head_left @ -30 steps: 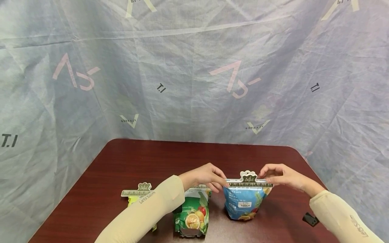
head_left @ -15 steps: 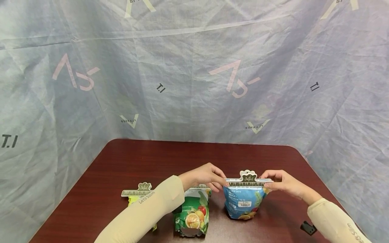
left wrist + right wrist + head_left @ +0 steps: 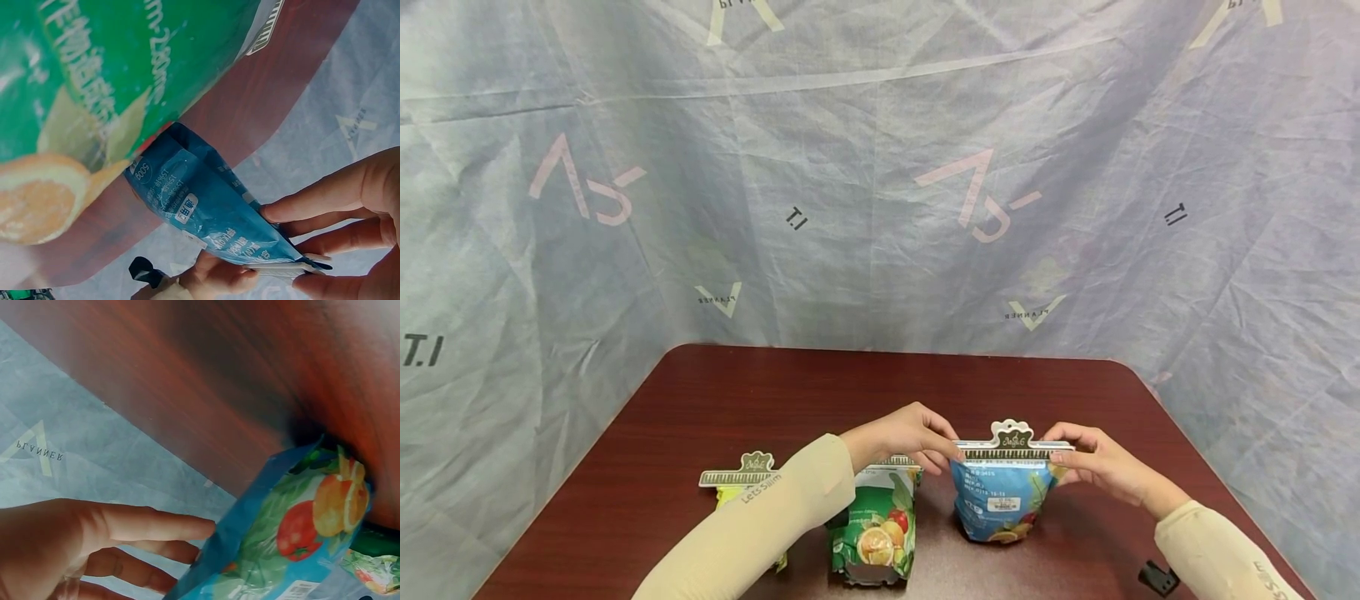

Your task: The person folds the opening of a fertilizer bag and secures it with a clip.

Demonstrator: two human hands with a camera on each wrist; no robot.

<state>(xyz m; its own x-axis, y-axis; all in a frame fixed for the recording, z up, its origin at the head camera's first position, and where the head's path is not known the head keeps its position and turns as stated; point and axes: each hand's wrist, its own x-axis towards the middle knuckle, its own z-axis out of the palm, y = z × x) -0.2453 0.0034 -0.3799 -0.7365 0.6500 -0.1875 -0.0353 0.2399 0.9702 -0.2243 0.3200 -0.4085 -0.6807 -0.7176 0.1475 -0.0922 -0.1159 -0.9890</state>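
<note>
A blue bag [image 3: 1000, 500] with fruit and vegetable pictures stands upright on the table. Across its top runs a long clip [image 3: 1011, 454] with a piano-key pattern and a scalloped handle. My left hand [image 3: 910, 433] pinches the clip's left end, thumb in front and fingers behind. At the opposite end my right hand [image 3: 1108, 467] holds the clip and bag corner, thumb in front; in the right wrist view its fingers [image 3: 156, 524] touch the blue bag's side. Beneath my left forearm stands a green bag [image 3: 876, 525], its top clip partly hidden by the left hand.
Left of the green bag, a yellow bag [image 3: 728, 493] is mostly hidden by the left sleeve [image 3: 767, 517]; a similar clip [image 3: 741, 477] closes its top. A black device [image 3: 1159, 577] sits beside the right sleeve [image 3: 1217, 550]. Grey printed cloth [image 3: 872, 167] hangs behind the dark red table [image 3: 820, 375].
My right hand has lowered slightly, its thumb shifting inward and down over the clip's right end. The left hand and the bags have stayed put.
</note>
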